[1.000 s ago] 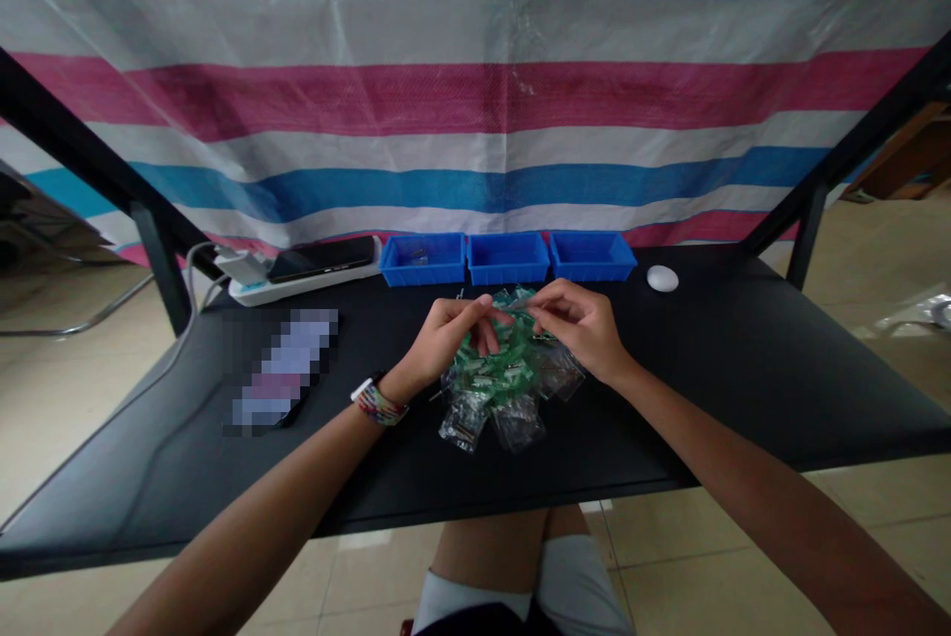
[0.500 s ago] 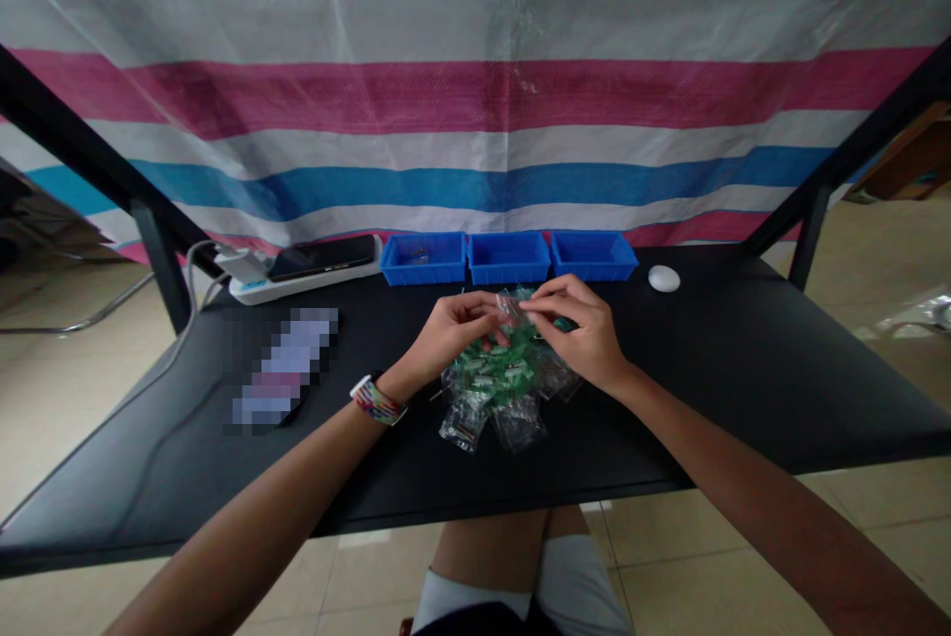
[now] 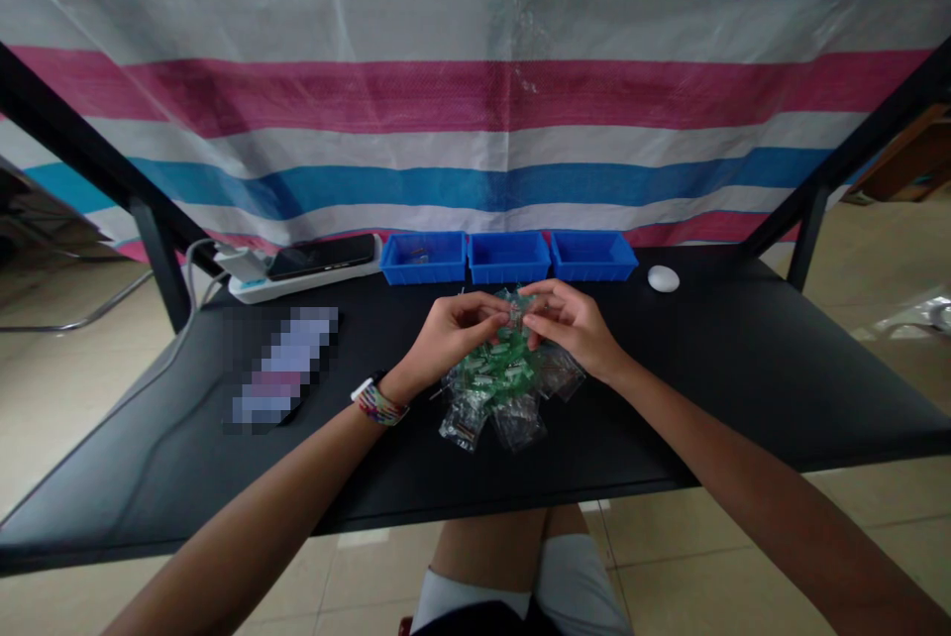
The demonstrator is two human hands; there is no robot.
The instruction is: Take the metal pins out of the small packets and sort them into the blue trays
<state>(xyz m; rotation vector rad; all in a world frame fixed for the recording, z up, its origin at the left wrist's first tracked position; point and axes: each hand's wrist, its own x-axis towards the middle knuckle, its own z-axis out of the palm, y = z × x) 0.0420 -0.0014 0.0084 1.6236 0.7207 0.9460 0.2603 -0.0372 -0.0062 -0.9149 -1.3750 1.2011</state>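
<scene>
A heap of small clear plastic bags (image 3: 499, 392), many with green parts inside, lies in the middle of the black table (image 3: 743, 369). Above its far edge, my left hand (image 3: 450, 334) and my right hand (image 3: 569, 324) meet fingertip to fingertip. Both pinch one small clear bag (image 3: 514, 307) between them. A beaded band and a watch sit on my left wrist (image 3: 377, 400).
Three blue bins (image 3: 508, 257) stand in a row at the back of the table. Left of them lies a white power strip (image 3: 267, 287) with a dark phone (image 3: 321, 258) on it. A white round object (image 3: 663, 278) sits at the back right. A blurred-out item (image 3: 284, 368) lies on the left.
My two hands have drawn closer together over the heap, and the small bag between them has shifted slightly. The rest of the table is unchanged.
</scene>
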